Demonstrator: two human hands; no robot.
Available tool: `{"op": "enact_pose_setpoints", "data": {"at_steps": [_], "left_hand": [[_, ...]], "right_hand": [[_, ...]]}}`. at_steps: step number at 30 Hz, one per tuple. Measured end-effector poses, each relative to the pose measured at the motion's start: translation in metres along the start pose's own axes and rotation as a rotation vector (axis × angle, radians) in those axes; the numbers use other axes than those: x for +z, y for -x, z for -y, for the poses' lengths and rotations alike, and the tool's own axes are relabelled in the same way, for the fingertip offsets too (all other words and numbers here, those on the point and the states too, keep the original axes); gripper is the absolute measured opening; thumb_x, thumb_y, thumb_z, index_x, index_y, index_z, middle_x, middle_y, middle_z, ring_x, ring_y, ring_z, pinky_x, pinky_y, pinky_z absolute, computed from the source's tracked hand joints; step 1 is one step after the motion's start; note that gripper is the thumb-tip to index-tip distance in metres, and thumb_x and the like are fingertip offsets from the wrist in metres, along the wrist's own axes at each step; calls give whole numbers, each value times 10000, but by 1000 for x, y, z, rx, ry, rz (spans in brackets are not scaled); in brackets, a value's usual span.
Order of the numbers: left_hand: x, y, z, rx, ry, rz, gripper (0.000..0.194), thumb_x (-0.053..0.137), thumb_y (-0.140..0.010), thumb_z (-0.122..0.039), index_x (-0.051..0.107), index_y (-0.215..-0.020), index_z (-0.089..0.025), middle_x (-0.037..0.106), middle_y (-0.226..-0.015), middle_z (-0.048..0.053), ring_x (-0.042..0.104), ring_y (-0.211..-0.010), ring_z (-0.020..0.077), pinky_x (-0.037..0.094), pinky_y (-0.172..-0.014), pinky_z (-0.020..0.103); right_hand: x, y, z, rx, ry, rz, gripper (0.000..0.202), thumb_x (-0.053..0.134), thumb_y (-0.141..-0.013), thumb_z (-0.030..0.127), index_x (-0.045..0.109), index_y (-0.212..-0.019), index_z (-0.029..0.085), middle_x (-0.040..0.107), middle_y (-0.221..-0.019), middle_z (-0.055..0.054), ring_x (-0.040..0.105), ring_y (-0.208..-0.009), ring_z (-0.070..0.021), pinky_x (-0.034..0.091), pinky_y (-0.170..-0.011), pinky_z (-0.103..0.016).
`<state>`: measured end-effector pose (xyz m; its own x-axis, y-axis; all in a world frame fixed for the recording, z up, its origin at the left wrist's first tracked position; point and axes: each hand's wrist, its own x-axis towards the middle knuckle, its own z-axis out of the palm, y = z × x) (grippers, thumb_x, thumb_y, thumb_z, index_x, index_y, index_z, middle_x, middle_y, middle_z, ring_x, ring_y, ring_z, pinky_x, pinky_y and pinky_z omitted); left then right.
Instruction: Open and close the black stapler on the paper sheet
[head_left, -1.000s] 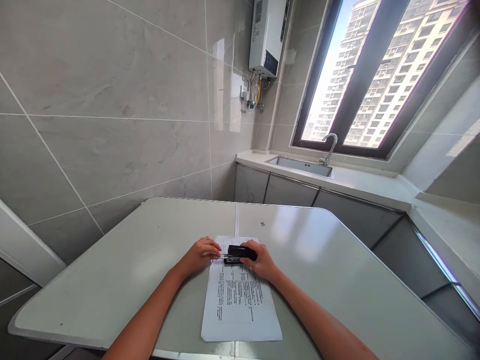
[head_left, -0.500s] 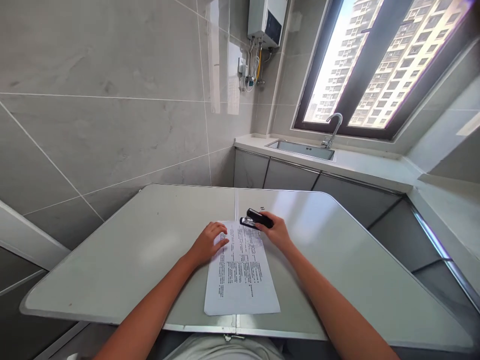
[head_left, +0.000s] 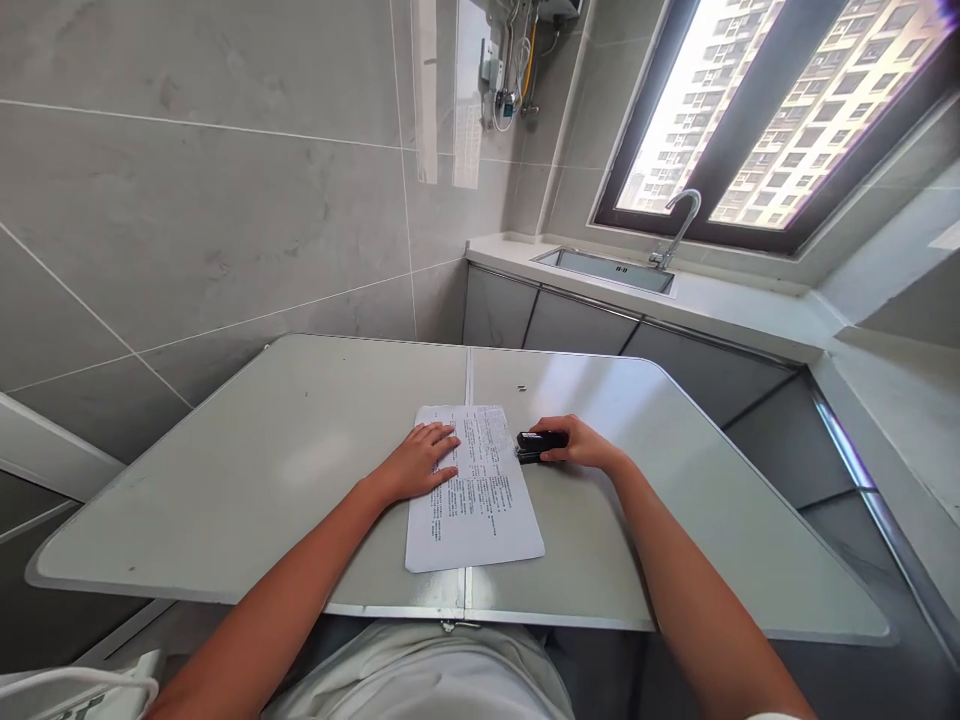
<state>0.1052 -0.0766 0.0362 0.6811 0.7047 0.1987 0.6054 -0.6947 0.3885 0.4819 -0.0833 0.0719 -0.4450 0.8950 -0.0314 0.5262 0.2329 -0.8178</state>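
Observation:
Printed paper sheets (head_left: 480, 530) lie flat across the table's middle seam, their text running sideways to me. My left hand (head_left: 421, 461) rests on the left part of the paper, fingers spread out and holding nothing. In my right hand (head_left: 585, 442) is a black stapler (head_left: 543, 441), gripped at its rear with the jaw end pointing left. The stapler's front is at the right edge of the paper; whether the paper's edge lies between its jaws I cannot tell.
A pale folding table (head_left: 240, 470) with a metal rim spreads out before me. Small dark staple strips (head_left: 521, 388) lie beyond the stapler. Behind stand a counter with a sink (head_left: 607, 268) and faucet (head_left: 679, 225), and a tiled wall at left. A white object (head_left: 90, 690) is at bottom left.
My right hand has moved the stapler from above the paper's top to its right edge. My left hand has flattened onto the paper. The view has tilted down.

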Motion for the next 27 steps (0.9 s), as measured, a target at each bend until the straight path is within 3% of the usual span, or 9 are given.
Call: {"op": "enact_pose_setpoints", "data": {"at_steps": [3,6,10,16,27], "left_hand": [[-1,0,-9,50,8,9,468,590,-979,-373,587,-1433,-260,479,-1580,105,371,-1503,330,204,-1266,562],[-3,0,-22,143,37,80,469,503,-1030,-338,534,-1497,-319,412,-1636,65,318,-1539,318,192,-1269,562],[-3,-1,-33,233,44,204,499,504,-1040,-426,469,-1538,-422,297,-1696,15,208,-1577,363,132,-1258,628],[2,-1,-37,241,-32,241,561,453,-1043,-532,357,-1589,-447,98,-1742,40,126,-1588,398,79,-1228,693],[6,0,-38,252,-58,203,577,466,-1029,-557,355,-1586,-457,123,-1742,44,179,-1580,381,96,-1228,676]], "right_hand": [[10,-2,13,-62,97,23,396,776,-766,417,762,-1094,198,752,-973,-47,664,-866,-224,521,-794,-320],[20,-5,24,-142,143,26,448,731,-836,427,729,-1233,221,748,-1087,-62,668,-944,-236,523,-858,-336],[32,-7,32,-224,191,21,469,611,-959,465,658,-1379,261,739,-1088,-70,655,-912,-221,522,-859,-347],[46,-13,36,-300,214,-40,432,595,-993,412,644,-1399,272,726,-1066,-64,652,-881,-206,519,-843,-346],[56,-17,39,-303,294,-73,410,601,-985,329,658,-1385,260,706,-1051,-74,651,-914,-219,505,-877,-362]]}}
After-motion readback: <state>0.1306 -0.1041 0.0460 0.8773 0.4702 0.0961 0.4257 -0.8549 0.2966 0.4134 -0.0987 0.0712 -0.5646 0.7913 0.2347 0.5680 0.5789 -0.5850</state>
